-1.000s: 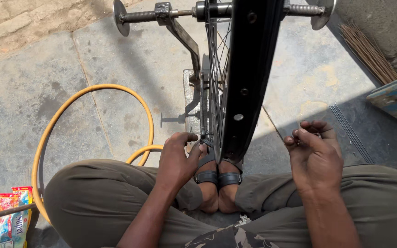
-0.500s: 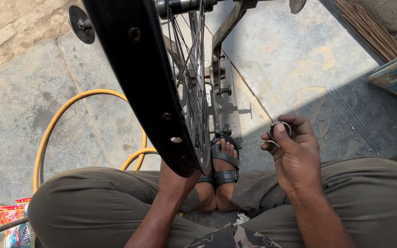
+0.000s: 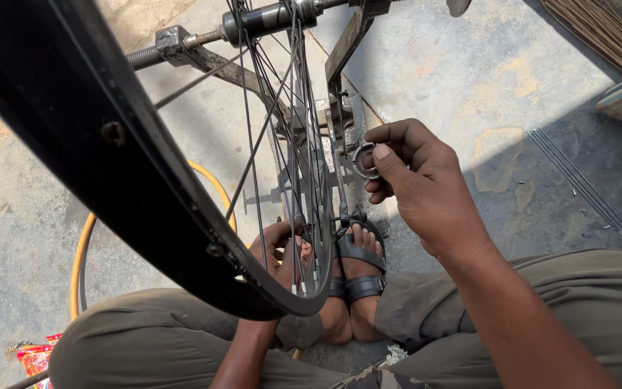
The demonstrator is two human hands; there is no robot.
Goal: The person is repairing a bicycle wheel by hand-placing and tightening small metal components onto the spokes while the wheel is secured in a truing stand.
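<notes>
The person sits on the floor with knees apart and both sandalled feet together under a bicycle wheel.

Left hand: behind the lower arc of the rim, near the feet, fingers curled at the spokes. Whether it is closed on a spoke cannot be told; the rim and spokes cover it.

Right hand: raised just right of the wheel, thumb and forefinger pinched together on a small metal ring tool, probably a spoke key, held beside the stand upright.

Wheel: mounted by its axle in a metal stand that rests on the floor. Judged stiff and moderately heavy; the rim gives the firm hold, while the thin spokes would flex and should be taken only near their ends. The ring tool looks light, hard and smooth, so an edge pinch suits it.

Further out: a yellow hose curves on the floor at left, loose spare spokes lie at right, and a broom lies toward the top right corner.
</notes>
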